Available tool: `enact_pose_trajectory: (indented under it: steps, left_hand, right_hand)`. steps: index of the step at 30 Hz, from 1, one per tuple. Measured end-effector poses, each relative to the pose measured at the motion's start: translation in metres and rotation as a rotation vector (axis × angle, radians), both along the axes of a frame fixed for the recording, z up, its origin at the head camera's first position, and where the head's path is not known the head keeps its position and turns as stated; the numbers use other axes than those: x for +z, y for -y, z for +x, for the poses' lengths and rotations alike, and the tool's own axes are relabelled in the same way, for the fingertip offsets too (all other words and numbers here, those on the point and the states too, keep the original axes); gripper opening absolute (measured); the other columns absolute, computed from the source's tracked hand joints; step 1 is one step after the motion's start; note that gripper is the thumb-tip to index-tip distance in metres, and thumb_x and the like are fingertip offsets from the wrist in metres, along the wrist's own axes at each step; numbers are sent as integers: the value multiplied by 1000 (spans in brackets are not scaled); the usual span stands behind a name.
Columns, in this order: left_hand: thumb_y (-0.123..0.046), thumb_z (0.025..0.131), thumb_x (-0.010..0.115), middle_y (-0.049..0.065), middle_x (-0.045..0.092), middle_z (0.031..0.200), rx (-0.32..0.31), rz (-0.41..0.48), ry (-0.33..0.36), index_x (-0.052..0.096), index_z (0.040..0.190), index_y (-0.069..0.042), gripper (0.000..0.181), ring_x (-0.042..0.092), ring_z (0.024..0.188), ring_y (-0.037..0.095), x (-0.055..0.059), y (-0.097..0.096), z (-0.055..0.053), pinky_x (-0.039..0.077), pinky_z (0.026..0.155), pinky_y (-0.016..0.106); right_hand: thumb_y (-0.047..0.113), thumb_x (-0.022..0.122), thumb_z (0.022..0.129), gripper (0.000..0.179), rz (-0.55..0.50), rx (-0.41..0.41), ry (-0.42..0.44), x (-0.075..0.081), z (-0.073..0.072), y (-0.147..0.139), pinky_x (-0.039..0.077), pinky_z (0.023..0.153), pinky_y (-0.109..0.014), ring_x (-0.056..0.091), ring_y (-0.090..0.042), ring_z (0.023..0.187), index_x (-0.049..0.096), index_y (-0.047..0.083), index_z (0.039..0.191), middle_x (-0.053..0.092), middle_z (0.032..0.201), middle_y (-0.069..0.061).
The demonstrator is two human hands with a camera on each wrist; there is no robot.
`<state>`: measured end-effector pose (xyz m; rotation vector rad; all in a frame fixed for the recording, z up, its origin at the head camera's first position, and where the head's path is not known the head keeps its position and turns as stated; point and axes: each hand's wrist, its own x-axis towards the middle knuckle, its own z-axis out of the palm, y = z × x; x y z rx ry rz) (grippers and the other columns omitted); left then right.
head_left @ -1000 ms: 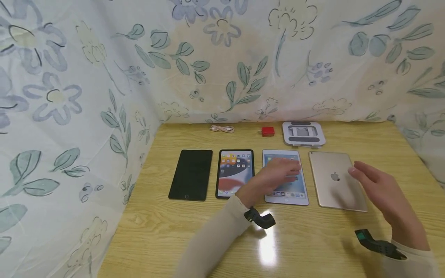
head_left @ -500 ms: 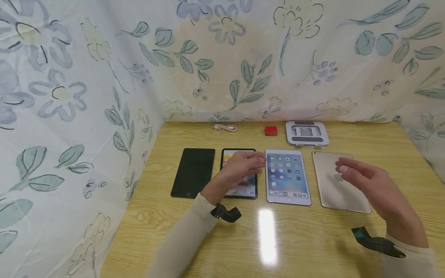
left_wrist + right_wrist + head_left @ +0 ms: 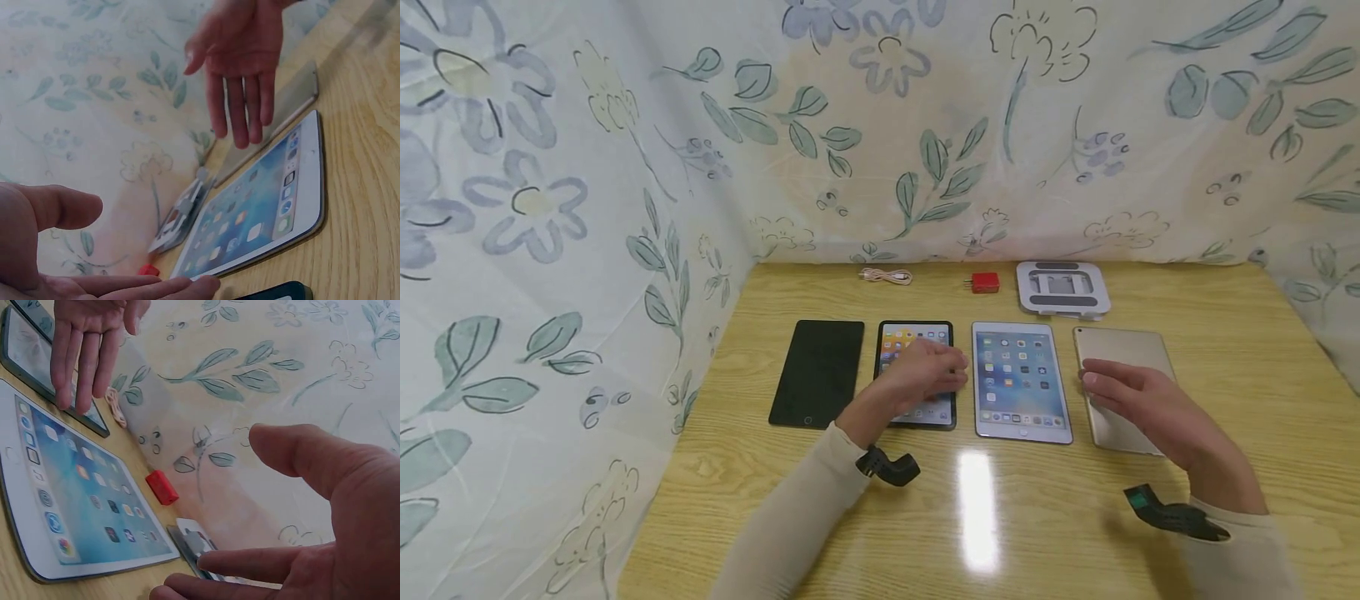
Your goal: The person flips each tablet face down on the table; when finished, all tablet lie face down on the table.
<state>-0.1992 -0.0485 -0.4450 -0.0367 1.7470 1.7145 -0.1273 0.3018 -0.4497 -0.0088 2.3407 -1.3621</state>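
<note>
A white-framed tablet (image 3: 1021,383) lies with its screen lit between my two hands. My left hand (image 3: 917,375) hovers over the black-framed tablet (image 3: 942,333), hiding much of its lit screen; its fingers are extended toward the white one. Over the gold tablet (image 3: 1131,346), lying back side up, my right hand (image 3: 1157,408) points its fingers leftward and covers the middle of it. Both palms face each other with straight fingers, as the left wrist view shows of the right hand (image 3: 244,69). Neither hand holds anything. A dark-screened tablet (image 3: 817,372) lies at the left of the row.
Behind the tablets lie a coiled cable (image 3: 886,276), a red charger plug (image 3: 984,282) and a folded white-and-grey stand (image 3: 1063,289). A floral cloth (image 3: 940,125) hangs behind and to the left of the wooden table (image 3: 850,533). Each wrist wears a black band.
My left hand has moved left, from over the white tablet to over the black-framed one. The right hand has shifted left over the gold tablet. The tablets stay in place.
</note>
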Motion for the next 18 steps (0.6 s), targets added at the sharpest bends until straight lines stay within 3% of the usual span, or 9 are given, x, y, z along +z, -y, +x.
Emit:
enact_pose_trajectory:
  steps: [3, 7, 13, 18]
  left_hand:
    - [-17, 110, 65, 16, 56, 161, -11, 13, 18, 62, 148, 7, 45, 68, 137, 32, -4, -3, 1, 55, 118, 45]
    - [-21, 112, 64, 16, 54, 163, -69, 29, 25, 57, 153, 7, 50, 62, 144, 33, -8, -7, 1, 51, 122, 45]
    - [-24, 113, 63, 18, 51, 167, -101, 29, 22, 52, 157, 7, 55, 53, 153, 34, -9, -14, 2, 49, 124, 46]
    - [-25, 112, 65, 15, 55, 164, -71, 0, 16, 57, 155, 4, 52, 55, 152, 33, -7, -21, 4, 52, 121, 46]
  right_hand:
    - [52, 50, 116, 80, -10, -1, 30, -4, -2, 9, 48, 122, -54, 52, -40, 152, 31, -3, 170, 36, 174, -29]
    - [52, 49, 116, 83, -49, -22, 60, -9, -5, 19, 43, 122, -55, 46, -48, 155, 26, -8, 170, 31, 175, -32]
    - [50, 43, 119, 82, -120, -57, 67, -14, -11, 22, 59, 110, -32, 58, -41, 147, 24, -13, 167, 43, 168, -33]
    - [48, 40, 119, 82, -193, -102, 79, -13, -12, 22, 60, 103, -22, 66, -16, 133, 19, -16, 167, 40, 167, -37]
